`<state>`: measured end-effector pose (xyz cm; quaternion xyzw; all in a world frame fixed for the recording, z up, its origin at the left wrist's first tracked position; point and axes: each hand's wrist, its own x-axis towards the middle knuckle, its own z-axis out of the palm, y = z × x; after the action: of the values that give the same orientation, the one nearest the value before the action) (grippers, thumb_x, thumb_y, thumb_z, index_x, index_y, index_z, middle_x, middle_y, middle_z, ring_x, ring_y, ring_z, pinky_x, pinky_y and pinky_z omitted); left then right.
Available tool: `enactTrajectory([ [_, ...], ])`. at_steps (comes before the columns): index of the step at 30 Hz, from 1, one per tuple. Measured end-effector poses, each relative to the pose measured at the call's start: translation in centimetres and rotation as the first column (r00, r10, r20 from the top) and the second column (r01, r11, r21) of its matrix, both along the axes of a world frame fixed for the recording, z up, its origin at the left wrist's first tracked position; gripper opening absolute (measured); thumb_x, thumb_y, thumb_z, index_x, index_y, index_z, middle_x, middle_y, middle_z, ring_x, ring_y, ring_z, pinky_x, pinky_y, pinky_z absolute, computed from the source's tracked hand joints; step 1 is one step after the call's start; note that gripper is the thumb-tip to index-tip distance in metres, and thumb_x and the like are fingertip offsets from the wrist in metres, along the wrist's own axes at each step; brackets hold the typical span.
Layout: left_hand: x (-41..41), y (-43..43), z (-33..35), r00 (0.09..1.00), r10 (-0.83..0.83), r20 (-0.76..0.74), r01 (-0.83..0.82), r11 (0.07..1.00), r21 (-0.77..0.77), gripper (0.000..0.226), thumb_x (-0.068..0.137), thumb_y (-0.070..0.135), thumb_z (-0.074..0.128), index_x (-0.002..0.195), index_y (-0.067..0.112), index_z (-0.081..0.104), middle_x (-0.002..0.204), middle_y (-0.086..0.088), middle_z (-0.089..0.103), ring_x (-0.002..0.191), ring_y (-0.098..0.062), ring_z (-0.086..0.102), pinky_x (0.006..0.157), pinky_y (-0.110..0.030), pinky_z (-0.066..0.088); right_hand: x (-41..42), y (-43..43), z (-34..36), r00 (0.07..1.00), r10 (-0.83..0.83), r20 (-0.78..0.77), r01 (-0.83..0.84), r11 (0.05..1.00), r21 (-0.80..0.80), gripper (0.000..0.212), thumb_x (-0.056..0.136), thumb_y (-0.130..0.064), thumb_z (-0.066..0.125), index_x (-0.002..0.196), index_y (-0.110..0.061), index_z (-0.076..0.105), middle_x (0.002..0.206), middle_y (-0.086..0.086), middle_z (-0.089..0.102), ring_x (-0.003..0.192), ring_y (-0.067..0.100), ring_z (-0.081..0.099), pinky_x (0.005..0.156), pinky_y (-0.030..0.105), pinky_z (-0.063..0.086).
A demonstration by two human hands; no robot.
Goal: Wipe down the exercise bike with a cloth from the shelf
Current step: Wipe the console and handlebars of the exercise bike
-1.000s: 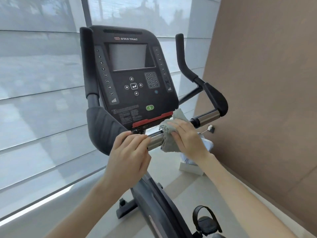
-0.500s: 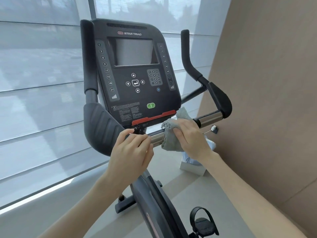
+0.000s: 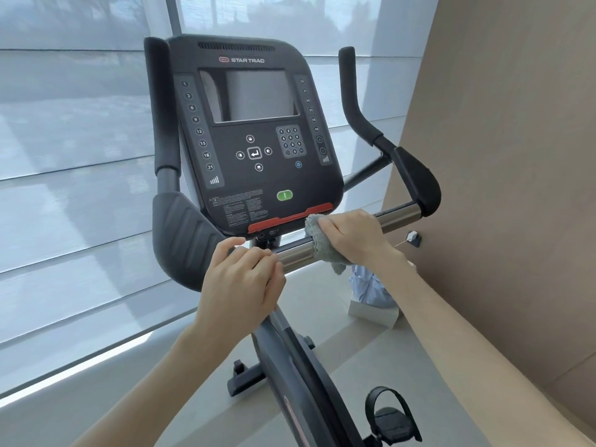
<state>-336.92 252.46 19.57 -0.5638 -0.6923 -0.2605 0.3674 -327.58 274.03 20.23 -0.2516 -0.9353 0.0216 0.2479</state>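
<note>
Rolled the grey cloth (image 3: 317, 243) tighter round the chrome handlebar (image 3: 396, 217), right of centre, with the right hand (image 3: 354, 237) curled over it; kept the left hand (image 3: 245, 279) gripping the bar's left. Probably left the right end unwiped.

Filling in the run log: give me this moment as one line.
phase: wiping | right hand: holds grey cloth wrapped around chrome bar | left hand: grips chrome bar below console

Soft daylight through blinds (image 3: 80, 188); sharp, edges slightly bowed.
</note>
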Motion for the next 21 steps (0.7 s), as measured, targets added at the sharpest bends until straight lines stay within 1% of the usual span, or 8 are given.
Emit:
enactTrajectory([
  [3,-0.3,0.1,0.2,1.0,-0.018,0.021,0.018,1.0,0.006,0.028,0.089,0.016,0.051,0.07,0.012,0.072,0.074,0.001,0.072,0.065,-0.016,0.064,0.093,-0.036,0.042,0.1,0.9,0.0,0.999,0.046,-0.007,-0.046,0.999,0.03,0.045,0.089,-0.043,0.022,0.054,-0.026,0.044,0.052,-0.007,0.048,0.06,0.019,0.048,0.062,0.03,0.035],
  [5,-0.4,0.1,0.2,0.999,-0.027,0.03,0.027,1.0,0.008,0.028,0.089,0.016,0.052,0.07,0.012,0.072,0.075,0.002,0.072,0.065,-0.016,0.064,0.093,-0.037,0.043,-0.1,1.6,0.3,0.996,0.049,0.079,-0.052,0.998,0.031,0.046,0.09,-0.044,0.021,0.052,-0.026,0.04,0.052,-0.008,0.046,0.059,0.019,0.05,0.061,0.029,0.031],
  [9,-0.2,-0.1,0.2,0.999,-0.019,0.03,0.019,1.0,0.003,0.028,0.089,0.017,0.051,0.072,0.012,0.073,0.076,0.002,0.072,0.066,-0.015,0.064,0.092,-0.037,0.044,-1.4,2.2,1.5,0.953,-0.012,0.302,0.017,1.0,-0.015,0.048,0.096,-0.041,0.026,0.066,-0.019,0.058,0.07,0.002,0.06,0.072,0.025,0.057,0.066,0.034,0.035],
  [12,-0.3,-0.1,0.1,0.999,-0.012,0.038,0.012,1.0,-0.002,0.028,0.089,0.017,0.052,0.072,0.012,0.073,0.076,0.002,0.072,0.067,-0.015,0.064,0.093,-0.037,0.043,-1.9,1.2,1.8,0.942,-0.023,0.334,0.052,0.996,-0.076,0.045,0.095,-0.041,0.027,0.071,-0.021,0.058,0.07,-0.001,0.057,0.074,0.024,0.055,0.069,0.035,0.035],
  [14,-0.3,-0.1,0.0,0.999,-0.005,0.039,0.005,1.0,0.002,0.028,0.089,0.017,0.052,0.073,0.012,0.073,0.076,0.002,0.072,0.067,-0.016,0.065,0.094,-0.036,0.042,-1.6,-0.2,1.1,0.981,-0.045,0.188,0.052,0.998,-0.031,0.044,0.094,-0.042,0.025,0.065,-0.023,0.053,0.06,-0.006,0.051,0.07,0.026,0.055,0.067,0.034,0.034],
  [16,-0.3,0.0,-0.1,0.999,-0.003,0.032,0.002,1.0,0.013,0.028,0.089,0.017,0.051,0.072,0.011,0.073,0.076,0.001,0.072,0.067,-0.016,0.064,0.094,-0.036,0.041,-1.1,-1.7,-0.3,0.996,-0.052,-0.067,0.055,0.998,0.045,0.046,0.092,-0.041,0.024,0.066,-0.019,0.055,0.059,-0.002,0.054,0.066,0.028,0.054,0.066,0.034,0.038],
  [19,-0.2,0.0,-0.3,1.0,-0.008,0.027,0.007,1.0,0.012,0.029,0.09,0.018,0.05,0.072,0.011,0.073,0.077,0.001,0.073,0.067,-0.017,0.065,0.093,-0.037,0.041,0.1,-2.3,-2.9,0.92,0.115,-0.374,-0.065,0.987,0.145,0.04,0.095,-0.031,0.034,0.084,-0.01,0.066,0.077,0.005,0.064,0.077,0.027,0.056,0.081,0.041,0.043],
  [21,-0.2,0.0,-0.3,1.0,-0.007,0.025,0.007,1.0,0.002,0.03,0.09,0.019,0.05,0.073,0.011,0.073,0.078,0.001,0.073,0.068,-0.016,0.065,0.093,-0.036,0.04,0.9,-1.6,-4.4,0.88,0.228,-0.416,-0.157,0.967,0.199,0.033,0.096,-0.026,0.039,0.106,-0.008,0.065,0.097,0.006,0.065,0.096,0.026,0.057,0.094,0.044,0.038],
])
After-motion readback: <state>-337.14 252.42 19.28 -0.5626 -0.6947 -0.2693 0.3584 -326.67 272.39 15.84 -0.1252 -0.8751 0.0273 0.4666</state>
